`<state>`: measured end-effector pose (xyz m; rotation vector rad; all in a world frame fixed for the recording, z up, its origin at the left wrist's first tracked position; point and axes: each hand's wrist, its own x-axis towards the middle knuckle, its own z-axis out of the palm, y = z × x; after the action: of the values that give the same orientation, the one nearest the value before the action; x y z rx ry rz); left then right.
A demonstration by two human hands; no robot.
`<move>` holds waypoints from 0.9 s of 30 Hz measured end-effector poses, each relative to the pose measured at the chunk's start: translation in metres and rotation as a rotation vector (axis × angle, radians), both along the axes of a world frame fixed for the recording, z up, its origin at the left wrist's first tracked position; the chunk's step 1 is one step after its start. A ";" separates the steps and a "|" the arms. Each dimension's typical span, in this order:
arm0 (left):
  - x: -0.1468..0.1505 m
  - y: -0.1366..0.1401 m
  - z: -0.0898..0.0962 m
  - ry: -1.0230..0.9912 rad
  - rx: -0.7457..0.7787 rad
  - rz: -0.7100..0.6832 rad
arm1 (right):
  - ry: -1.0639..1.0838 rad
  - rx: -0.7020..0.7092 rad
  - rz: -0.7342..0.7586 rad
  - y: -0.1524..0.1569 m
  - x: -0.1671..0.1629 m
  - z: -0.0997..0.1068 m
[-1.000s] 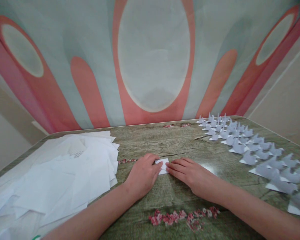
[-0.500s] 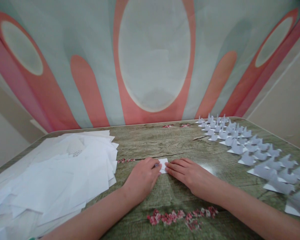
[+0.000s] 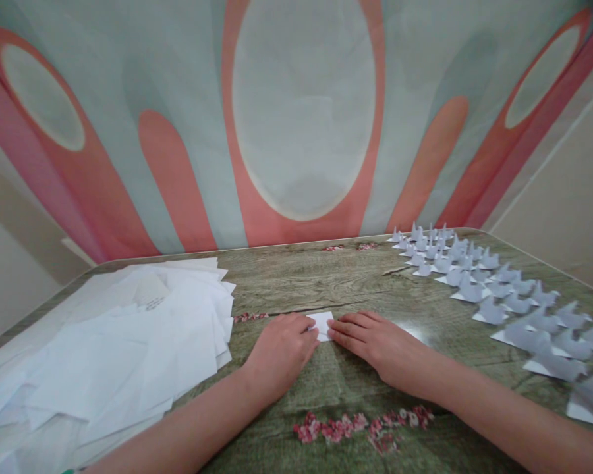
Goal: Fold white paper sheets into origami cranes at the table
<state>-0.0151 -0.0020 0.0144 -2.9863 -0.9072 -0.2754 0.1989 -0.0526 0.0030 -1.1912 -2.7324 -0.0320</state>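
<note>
A small folded piece of white paper lies on the wood-patterned table between my two hands. The fingers of my left hand are closed on its left edge, with the thumb near the lower left corner. On the right edge, the fingertips of my right hand press together on the paper. Both hands rest low on the tabletop, and their fingers cover the paper's side edges.
A wide, loose pile of white paper sheets covers the table's left side. Several rows of folded white paper birds stand along the right. Flower patterns mark the tabletop. Behind it hangs a pink and grey-green patterned backdrop.
Both hands stay almost in place on the folded paper. A little more of the paper shows between the fingers, and the whole view has shifted very slightly.
</note>
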 end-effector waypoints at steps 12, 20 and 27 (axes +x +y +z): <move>-0.003 0.002 -0.003 -0.130 -0.087 0.009 | 0.059 0.032 -0.033 0.001 -0.005 -0.007; 0.004 0.020 -0.007 -0.473 -0.548 0.221 | 0.048 0.018 -0.060 -0.001 -0.008 -0.006; 0.005 0.023 -0.009 -0.537 -0.657 0.214 | 0.070 0.001 -0.068 -0.002 -0.006 -0.006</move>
<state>-0.0098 0.0210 0.0054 -3.3925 -1.6301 -0.9825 0.1925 -0.0548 -0.0029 -1.2607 -2.6311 0.0000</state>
